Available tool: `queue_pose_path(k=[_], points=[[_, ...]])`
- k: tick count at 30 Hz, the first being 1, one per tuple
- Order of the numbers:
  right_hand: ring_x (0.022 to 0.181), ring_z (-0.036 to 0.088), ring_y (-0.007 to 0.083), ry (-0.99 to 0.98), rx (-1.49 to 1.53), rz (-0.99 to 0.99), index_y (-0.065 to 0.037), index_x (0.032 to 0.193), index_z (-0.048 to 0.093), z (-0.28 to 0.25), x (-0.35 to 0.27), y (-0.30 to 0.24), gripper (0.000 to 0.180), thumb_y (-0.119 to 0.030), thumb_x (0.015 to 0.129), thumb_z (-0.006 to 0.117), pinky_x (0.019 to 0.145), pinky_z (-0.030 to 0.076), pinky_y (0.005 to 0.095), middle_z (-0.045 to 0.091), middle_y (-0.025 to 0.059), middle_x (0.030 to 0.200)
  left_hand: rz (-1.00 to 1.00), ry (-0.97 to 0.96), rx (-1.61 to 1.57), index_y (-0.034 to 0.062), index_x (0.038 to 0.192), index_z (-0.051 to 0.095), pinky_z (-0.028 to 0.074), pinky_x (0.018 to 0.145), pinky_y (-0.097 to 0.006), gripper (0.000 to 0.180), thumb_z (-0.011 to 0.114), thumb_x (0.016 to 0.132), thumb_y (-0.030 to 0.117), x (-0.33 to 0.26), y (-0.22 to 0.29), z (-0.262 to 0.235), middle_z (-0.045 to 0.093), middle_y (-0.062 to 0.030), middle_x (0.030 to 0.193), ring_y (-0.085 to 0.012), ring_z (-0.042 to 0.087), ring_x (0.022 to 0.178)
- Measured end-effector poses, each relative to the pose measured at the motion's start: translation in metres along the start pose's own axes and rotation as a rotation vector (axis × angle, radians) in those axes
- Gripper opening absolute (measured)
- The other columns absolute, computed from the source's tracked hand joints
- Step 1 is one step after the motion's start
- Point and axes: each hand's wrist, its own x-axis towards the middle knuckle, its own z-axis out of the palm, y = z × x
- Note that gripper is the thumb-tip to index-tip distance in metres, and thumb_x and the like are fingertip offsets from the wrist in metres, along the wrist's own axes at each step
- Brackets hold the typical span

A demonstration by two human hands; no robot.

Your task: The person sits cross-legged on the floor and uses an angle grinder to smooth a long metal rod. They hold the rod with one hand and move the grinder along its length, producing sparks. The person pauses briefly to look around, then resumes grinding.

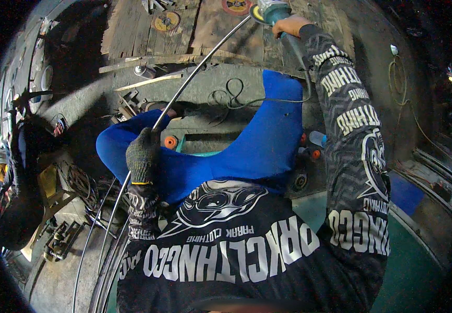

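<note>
My left hand [142, 156], in a dark knitted glove, is closed around a long thin metal rod [201, 67]. The rod slants from beside my left side up to the wooden boards ahead. At its far end is an angle grinder [275, 11] with a yellowish disc, greenish-blue in its body. My bare right hand [290, 25] grips the grinder at arm's length. The disc is at the rod's tip; whether they touch I cannot tell. A dark cord [257, 100] runs from the grinder across my blue-trousered right leg.
Wooden boards [127, 36] bear a yellow-red round disc [166, 21], a red disc [235, 5] and metal pieces [156, 5]. A small can [143, 71] and scrap pieces [128, 106] lie nearer. More rods [87, 250] lie at left, near a metal clamp-like device [61, 240] and a dark-clad person [22, 182].
</note>
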Motion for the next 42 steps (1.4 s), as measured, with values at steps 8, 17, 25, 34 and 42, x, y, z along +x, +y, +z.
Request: queue_pose_path(k=[8, 17, 25, 34, 42], points=[[0.096, 0.068, 0.0265, 0.03, -0.137, -0.123, -0.023, 0.097, 0.079, 0.014, 0.092, 0.119, 0.021, -0.037, 0.085, 0.067, 0.088, 0.054, 0.0395, 0.074, 0.0055, 0.107, -0.112, 0.034, 0.034, 0.014, 0.088, 0.066, 0.049, 0.06, -0.052, 0.028, 0.061, 0.096, 0.04, 0.002, 0.014, -0.005, 0.067, -0.0186, 0.074, -0.0428, 0.066, 0.074], [0.099, 0.068, 0.0259, 0.07, -0.044, -0.179, -0.023, 0.098, 0.078, -0.007, 0.124, 0.183, 0.021, -0.036, 0.087, 0.065, 0.091, 0.052, 0.0389, 0.074, 0.0029, 0.108, -0.135, 0.056, -0.029, 0.0112, 0.093, 0.071, 0.05, 0.062, -0.05, 0.029, 0.066, 0.093, 0.04, 0.002, 0.01, -0.006, 0.068, -0.0196, 0.076, -0.0425, 0.067, 0.076], [0.101, 0.068, 0.0254, 0.1, -0.059, -0.199, -0.023, 0.1, 0.077, 0.008, 0.126, 0.157, 0.021, -0.035, 0.089, 0.063, 0.094, 0.051, 0.0383, 0.074, 0.0006, 0.109, -0.148, -0.063, -0.063, 0.0075, 0.104, 0.071, 0.051, 0.071, -0.047, 0.036, 0.062, 0.095, 0.041, 0.007, 0.007, -0.013, 0.07, -0.0209, 0.087, -0.0417, 0.068, 0.086], [0.086, 0.071, 0.0304, 0.002, 0.143, 0.055, -0.004, 0.089, 0.077, 0.019, -0.025, -0.055, 0.051, -0.044, 0.06, 0.082, 0.08, 0.056, 0.0387, 0.074, 0.0172, 0.094, -0.02, 0.003, -0.107, 0.0085, 0.094, 0.068, 0.05, 0.07, -0.054, 0.038, 0.053, 0.098, 0.043, -0.003, 0.009, -0.009, 0.068, -0.0234, 0.084, -0.0444, 0.066, 0.083], [0.102, 0.071, 0.0348, 0.055, 0.253, 0.225, 0.007, 0.101, 0.072, 0.062, -0.095, -0.147, 0.068, -0.039, 0.054, 0.087, 0.088, 0.057, 0.0411, 0.072, 0.0246, 0.109, -0.038, -0.064, -0.186, 0.0077, 0.093, 0.068, 0.049, 0.076, -0.054, 0.046, 0.054, 0.095, 0.052, -0.011, 0.019, -0.018, 0.068, -0.0224, 0.087, -0.0442, 0.065, 0.089]])
